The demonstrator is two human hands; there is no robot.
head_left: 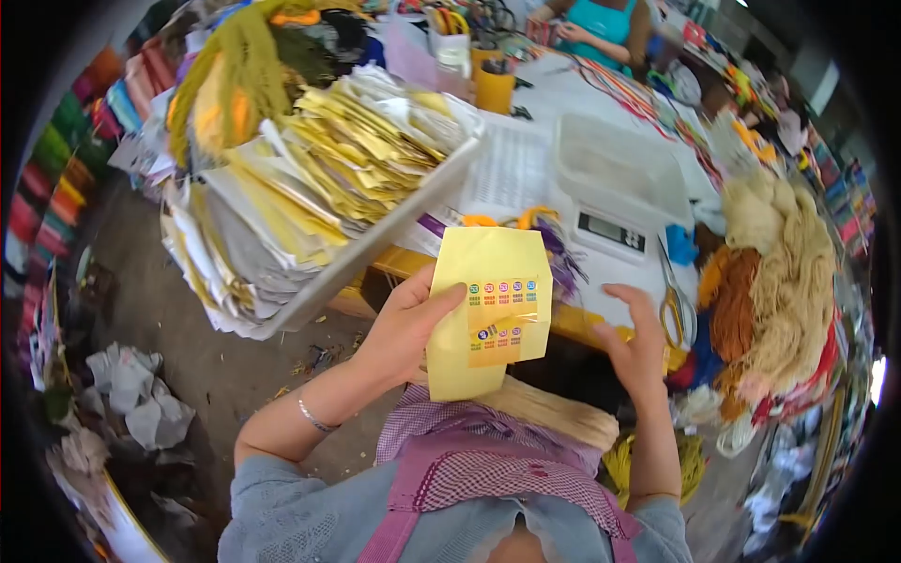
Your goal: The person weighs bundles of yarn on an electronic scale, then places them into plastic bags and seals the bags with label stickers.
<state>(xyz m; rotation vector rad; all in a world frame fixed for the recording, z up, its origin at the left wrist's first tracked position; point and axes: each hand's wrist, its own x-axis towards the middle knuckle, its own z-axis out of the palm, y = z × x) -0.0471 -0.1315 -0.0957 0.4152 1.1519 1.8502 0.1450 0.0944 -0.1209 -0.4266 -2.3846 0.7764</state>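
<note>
My left hand (405,324) grips a pale yellow envelope (474,253) by its left edge, thumb on the front. Small coloured round labels (503,289) run in two rows on the envelope's face. To the right of it, my right hand (631,342) is raised with thumb and fingers apart, holding nothing and not touching the envelope. A bundle of cream yarn (554,413) lies across my lap below the envelope. Scissors with yellow-lined handles (678,314) rest on the table just beyond my right hand.
A grey bin (375,230) packed with yellow and white envelopes (357,150) stands at left. A digital scale (610,230) carries a clear plastic tub (619,169). Yarn hanks (784,253) pile up at right. Another person (601,38) sits across the table.
</note>
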